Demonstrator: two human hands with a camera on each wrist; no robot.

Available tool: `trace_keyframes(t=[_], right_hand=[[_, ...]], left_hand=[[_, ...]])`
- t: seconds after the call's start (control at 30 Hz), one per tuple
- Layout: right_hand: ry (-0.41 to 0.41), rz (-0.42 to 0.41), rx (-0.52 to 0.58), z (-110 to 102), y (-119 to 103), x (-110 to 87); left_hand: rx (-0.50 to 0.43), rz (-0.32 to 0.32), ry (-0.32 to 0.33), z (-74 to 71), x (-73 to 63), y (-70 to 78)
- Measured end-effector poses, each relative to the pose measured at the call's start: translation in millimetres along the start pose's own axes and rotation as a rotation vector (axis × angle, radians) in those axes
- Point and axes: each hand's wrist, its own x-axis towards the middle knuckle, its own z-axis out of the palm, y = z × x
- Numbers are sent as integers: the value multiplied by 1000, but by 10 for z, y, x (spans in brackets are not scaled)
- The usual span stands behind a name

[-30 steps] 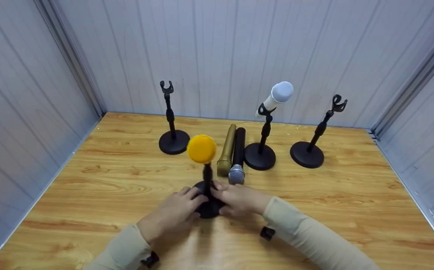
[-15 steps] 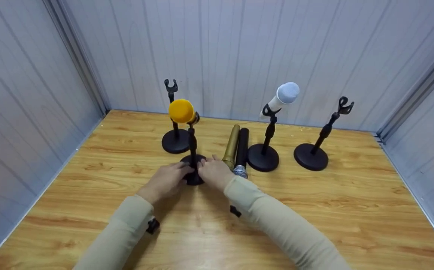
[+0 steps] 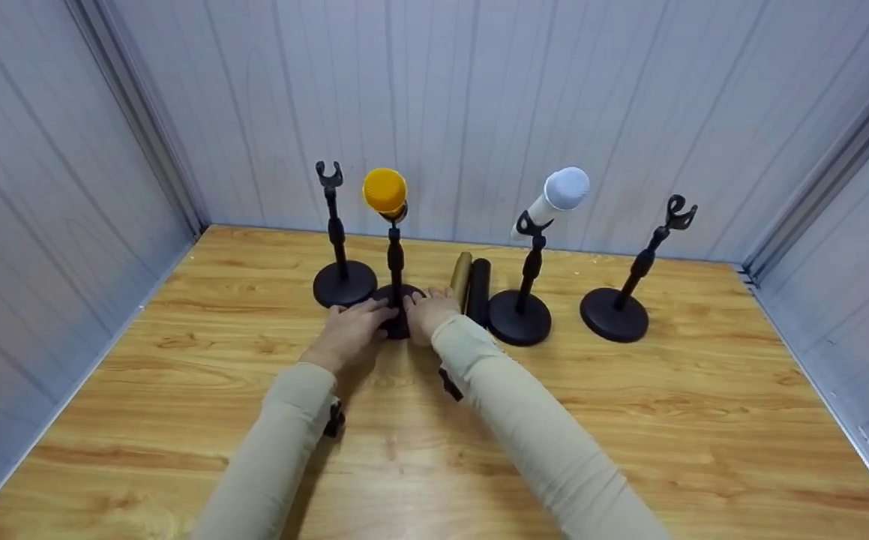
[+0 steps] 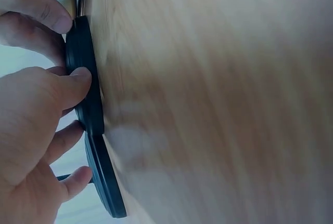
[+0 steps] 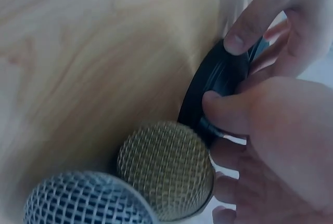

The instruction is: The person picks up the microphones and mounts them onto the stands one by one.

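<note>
Head view: stand [image 3: 395, 255] upright on desk [image 3: 629, 450], long axis vertical, yellow microphone [image 3: 385, 189] at top. Base [image 3: 399, 328] sits between both grips: left grip [image 3: 350, 330] at 8 o'clock of it, right grip [image 3: 430, 315] at 3–4, each touching, neither nearer; both pinch its rim, thumb and fingers. Neighbour stand [image 3: 345, 283] at 10 o'clock; in left wrist view the 2 rims appear to meet. Gold microphone [image 3: 462, 276] and black microphone [image 3: 479, 291] at 2 o'clock, heads hidden overhead; right wrist view shows gold mesh close by base (contact unclear), silver mesh cut off.
</note>
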Motion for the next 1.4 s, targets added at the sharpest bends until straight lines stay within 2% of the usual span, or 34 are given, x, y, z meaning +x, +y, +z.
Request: trace_keyframes(t=[0.23,0.4,0.5,0.57,0.63,0.73,0.8,0.9,1.0,1.07,1.13,1.33,1.4], right_hand=[[-6,-69,32,22,114,35],[52,-190,58,14,290,12],[140,-271,54,-76,478,-46],[240,-313,52,-153,623,-113],[355,-363,17,-215,772,-201],[544,-454,-38,-249,977,-338],[653,-506,-92,-242,1084,-413],[781,-546,-128,-205,1192,-484],[845,-541,-162,-161,1267,-477],[835,-529,-191,-117,1289,-455],[791,-521,-232,-63,1284,-434],[494,-469,-308,164,1158,-379],[433,-455,-312,248,1121,-353]], left_hand=[[-6,3,-7,-1,17,-5],[-25,57,-49,-70,36,-78],[-53,88,-51,-201,42,-167],[-66,99,-26,-325,45,-229],[-63,81,-6,-469,44,-279],[-78,10,39,-680,54,-342],[-127,-88,53,-796,62,-380],[-286,-241,89,-899,80,-441],[-450,-351,128,-904,137,-506],[-531,-384,154,-864,182,-540],[-582,-389,183,-799,234,-567],[-650,-370,266,-560,378,-611],[-658,-371,280,-484,413,-623]])
